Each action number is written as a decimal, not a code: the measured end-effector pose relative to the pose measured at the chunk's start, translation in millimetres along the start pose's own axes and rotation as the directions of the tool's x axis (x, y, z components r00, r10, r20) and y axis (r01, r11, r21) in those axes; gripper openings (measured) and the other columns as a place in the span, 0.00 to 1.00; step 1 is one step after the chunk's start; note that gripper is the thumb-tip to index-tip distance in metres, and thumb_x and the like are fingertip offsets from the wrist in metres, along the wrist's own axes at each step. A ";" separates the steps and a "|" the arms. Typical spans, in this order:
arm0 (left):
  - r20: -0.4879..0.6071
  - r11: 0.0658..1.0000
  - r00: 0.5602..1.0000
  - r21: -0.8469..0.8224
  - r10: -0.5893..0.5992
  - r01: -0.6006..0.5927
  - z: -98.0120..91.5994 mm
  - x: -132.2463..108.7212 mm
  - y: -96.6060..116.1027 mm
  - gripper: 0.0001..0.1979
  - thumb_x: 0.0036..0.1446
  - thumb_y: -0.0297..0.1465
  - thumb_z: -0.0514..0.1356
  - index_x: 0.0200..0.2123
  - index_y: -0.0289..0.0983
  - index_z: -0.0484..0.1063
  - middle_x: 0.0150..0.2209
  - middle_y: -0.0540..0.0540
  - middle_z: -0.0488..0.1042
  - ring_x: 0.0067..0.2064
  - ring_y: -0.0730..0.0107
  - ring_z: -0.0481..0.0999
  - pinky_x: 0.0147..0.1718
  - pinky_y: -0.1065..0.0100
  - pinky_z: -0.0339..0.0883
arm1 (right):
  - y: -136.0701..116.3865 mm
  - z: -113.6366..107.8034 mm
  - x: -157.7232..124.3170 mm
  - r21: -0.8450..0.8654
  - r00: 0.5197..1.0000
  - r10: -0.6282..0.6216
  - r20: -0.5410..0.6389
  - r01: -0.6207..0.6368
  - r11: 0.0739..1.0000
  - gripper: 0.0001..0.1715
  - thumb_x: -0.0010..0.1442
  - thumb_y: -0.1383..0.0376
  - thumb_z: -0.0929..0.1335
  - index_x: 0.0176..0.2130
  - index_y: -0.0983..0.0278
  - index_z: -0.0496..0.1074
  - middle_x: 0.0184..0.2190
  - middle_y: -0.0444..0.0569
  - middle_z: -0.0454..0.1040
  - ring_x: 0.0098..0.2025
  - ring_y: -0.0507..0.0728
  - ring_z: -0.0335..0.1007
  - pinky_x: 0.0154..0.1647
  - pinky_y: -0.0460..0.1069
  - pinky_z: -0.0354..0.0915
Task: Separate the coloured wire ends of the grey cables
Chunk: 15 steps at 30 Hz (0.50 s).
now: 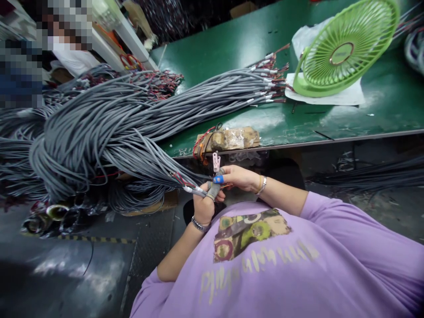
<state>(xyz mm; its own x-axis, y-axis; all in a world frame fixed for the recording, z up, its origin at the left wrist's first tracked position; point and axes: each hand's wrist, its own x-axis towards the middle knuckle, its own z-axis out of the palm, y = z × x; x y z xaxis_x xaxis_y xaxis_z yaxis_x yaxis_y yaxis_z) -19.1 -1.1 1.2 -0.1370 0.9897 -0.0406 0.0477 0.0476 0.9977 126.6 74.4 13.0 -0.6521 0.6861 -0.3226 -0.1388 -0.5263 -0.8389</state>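
Observation:
My left hand (204,206) is closed around the end of a grey cable (198,190), just past the table's front edge. Its thumb is wrapped in a greyish covering. Close against it, my right hand (241,177) has its fingers pinched together at the cable's end, and blue tape covers its thumb. Thin coloured wires show between the two hands, but exactly what the right fingers grip is too small to make out. Red, black and green wire ends (180,179) stick out from neighbouring cables left of my hands.
A large bundle of grey cables (76,119) spreads over the green table (212,53). At its front edge lies a taped wooden block (236,138), with a pink clip (216,162) below. A green fan (344,53) stands at right. Red-handled scissors (130,62) lie behind the cables.

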 end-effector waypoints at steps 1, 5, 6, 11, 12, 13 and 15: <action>0.008 1.000 1.000 0.008 0.003 -0.003 -0.3 -0.5 0.1 0.15 0.55 0.39 0.62 0.24 0.35 0.73 0.19 0.49 0.75 0.18 0.74 0.71 0.18 0.73 0.66 | 0.3 -0.4 0.5 -0.018 1.000 -0.003 -0.002 0.003 1.000 0.26 0.38 0.54 0.78 0.27 0.67 0.66 0.20 0.40 0.66 0.22 0.46 0.58 0.21 0.42 0.54; 0.010 0.999 1.000 0.046 0.010 -0.011 -1.1 -2.7 0.8 0.16 0.56 0.39 0.61 0.22 0.35 0.73 0.20 0.48 0.75 0.18 0.75 0.71 0.19 0.74 0.66 | 0.9 -0.3 -0.1 -0.061 0.999 -0.031 -0.008 0.031 0.998 0.23 0.39 0.56 0.77 0.26 0.67 0.66 0.19 0.39 0.65 0.22 0.46 0.58 0.22 0.43 0.54; 0.005 0.999 1.000 0.050 0.007 -0.007 -1.1 -3.2 1.0 0.16 0.56 0.39 0.61 0.22 0.35 0.72 0.20 0.48 0.75 0.18 0.75 0.71 0.19 0.74 0.66 | 0.7 0.2 -1.0 -0.068 0.999 -0.041 -0.012 0.040 0.997 0.22 0.40 0.57 0.77 0.26 0.67 0.66 0.19 0.39 0.65 0.22 0.46 0.58 0.22 0.43 0.55; -0.023 0.999 1.000 0.044 -0.014 0.015 -0.3 -4.8 1.0 0.15 0.55 0.39 0.61 0.23 0.35 0.72 0.20 0.49 0.75 0.18 0.75 0.71 0.19 0.74 0.66 | -2.5 2.7 -6.5 -0.091 0.997 -0.071 -0.017 0.069 0.993 0.17 0.43 0.60 0.75 0.26 0.68 0.69 0.21 0.42 0.69 0.24 0.47 0.62 0.24 0.43 0.58; -0.025 0.999 1.000 0.043 -0.016 0.017 -0.2 -4.9 0.8 0.14 0.55 0.39 0.61 0.23 0.35 0.72 0.20 0.49 0.75 0.18 0.75 0.71 0.19 0.74 0.66 | -3.1 3.1 -7.5 -0.095 0.997 -0.074 -0.022 0.071 0.993 0.16 0.43 0.61 0.75 0.26 0.68 0.69 0.21 0.42 0.69 0.24 0.47 0.62 0.24 0.43 0.58; -0.027 0.999 1.000 0.042 -0.016 0.017 -0.1 -4.8 0.6 0.14 0.55 0.39 0.61 0.23 0.35 0.72 0.20 0.49 0.75 0.18 0.75 0.71 0.19 0.74 0.66 | -3.6 3.6 -8.4 -0.100 0.997 -0.076 -0.031 0.073 0.992 0.14 0.44 0.62 0.75 0.27 0.68 0.70 0.22 0.42 0.69 0.24 0.47 0.62 0.24 0.43 0.58; -0.027 0.999 0.999 0.038 -0.019 0.020 -0.3 -4.6 0.3 0.14 0.56 0.38 0.61 0.23 0.35 0.72 0.20 0.49 0.75 0.18 0.75 0.71 0.19 0.74 0.65 | -3.8 5.2 -9.9 -0.113 0.996 -0.076 -0.048 0.071 0.991 0.11 0.44 0.65 0.73 0.27 0.68 0.70 0.22 0.42 0.70 0.25 0.47 0.63 0.24 0.43 0.59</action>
<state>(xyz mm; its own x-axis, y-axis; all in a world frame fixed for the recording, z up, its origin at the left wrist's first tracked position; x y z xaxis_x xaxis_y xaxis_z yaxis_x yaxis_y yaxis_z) -18.7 -5.7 1.7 -0.1645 0.9847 -0.0582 0.0826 0.0726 0.9939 129.7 67.0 21.6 -0.6033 0.7475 -0.2781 -0.0994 -0.4165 -0.9037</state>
